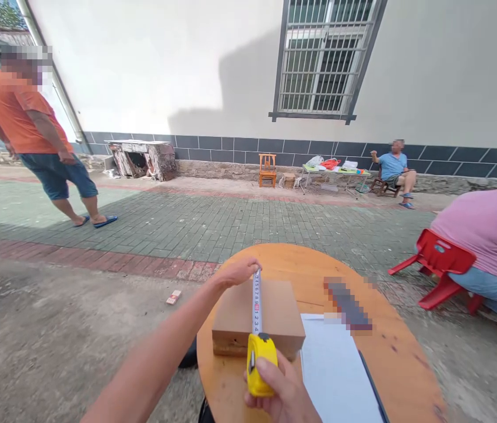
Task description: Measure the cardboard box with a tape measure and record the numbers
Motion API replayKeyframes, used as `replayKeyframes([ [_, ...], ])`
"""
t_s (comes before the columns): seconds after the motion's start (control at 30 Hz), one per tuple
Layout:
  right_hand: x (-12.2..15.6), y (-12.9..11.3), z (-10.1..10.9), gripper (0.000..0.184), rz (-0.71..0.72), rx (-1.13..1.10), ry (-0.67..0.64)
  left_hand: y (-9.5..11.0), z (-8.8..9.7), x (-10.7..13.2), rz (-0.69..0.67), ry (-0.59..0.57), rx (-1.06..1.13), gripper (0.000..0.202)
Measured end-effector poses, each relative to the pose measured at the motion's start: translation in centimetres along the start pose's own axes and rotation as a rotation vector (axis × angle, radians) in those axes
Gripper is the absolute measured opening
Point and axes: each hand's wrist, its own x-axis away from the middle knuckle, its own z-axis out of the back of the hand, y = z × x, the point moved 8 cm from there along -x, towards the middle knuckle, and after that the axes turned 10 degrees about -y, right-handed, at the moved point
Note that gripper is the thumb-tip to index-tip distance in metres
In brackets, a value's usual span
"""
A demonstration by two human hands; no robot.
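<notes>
1. Now pinching the tape (256,302) by its tip with left hand (240,272), fingers nearly together.
2. Already stretched over the brown block (236,310) on the round table (222,383); not yet rolled back.
3. Gripping yellow case (262,370) snugly with right hand (287,389).

A bare left forearm (160,346) broadens from a slender wrist toward the near edge of the scene; the left hand (239,271), farther off, is likewise uncovered. At right, the bare right hand (287,385) shows a rounded thumb (270,373), other fingers partly hidden.
</notes>
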Motion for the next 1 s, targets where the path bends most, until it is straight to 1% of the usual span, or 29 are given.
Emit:
replayKeyframes([
  [0.1, 0.2, 1.3, -0.2, 0.078, -0.070, -0.108, 0.010, -1.5, -1.0, -2.4, 0.022, -0.040, -0.004, 0.032],
  [0.17, 0.4, 2.1, 0.2, 0.077, -0.088, -0.147, 0.032, -2.5, -1.9, -3.4, 0.030, -0.067, -0.011, 0.033],
  [0.3, 0.4, 3.2, 0.9, 0.075, -0.085, -0.210, 0.074, -4.0, -3.0, -4.3, 0.051, -0.089, -0.025, 0.031],
  [0.37, 0.3, 3.6, 0.5, 0.072, -0.102, -0.229, 0.045, -4.4, -3.1, -4.4, 0.063, -0.092, -0.032, 0.031],
  [0.47, 0.3, 3.9, -0.1, 0.069, -0.135, -0.243, 0.011, -4.6, -3.2, -4.3, 0.068, -0.093, -0.035, 0.031],
  [0.63, 1.2, 4.2, -0.1, 0.062, -0.142, -0.235, 0.069, -4.2, -3.1, -3.5, 0.048, -0.098, -0.020, 0.033],
  [0.87, 1.8, 4.2, -0.1, 0.076, -0.128, -0.186, 0.104, -3.4, -2.9, -2.5, -0.021, -0.096, -0.020, 0.034],
  [0.93, 1.9, 4.4, 0.0, 0.082, -0.142, -0.167, 0.123, -3.3, -2.9, -2.4, -0.037, -0.090, -0.019, 0.034],
  [1.0, 2.0, 4.6, 0.0, 0.083, -0.162, -0.137, 0.133, -3.2, -2.9, -2.3, -0.046, -0.083, -0.013, 0.034],
])
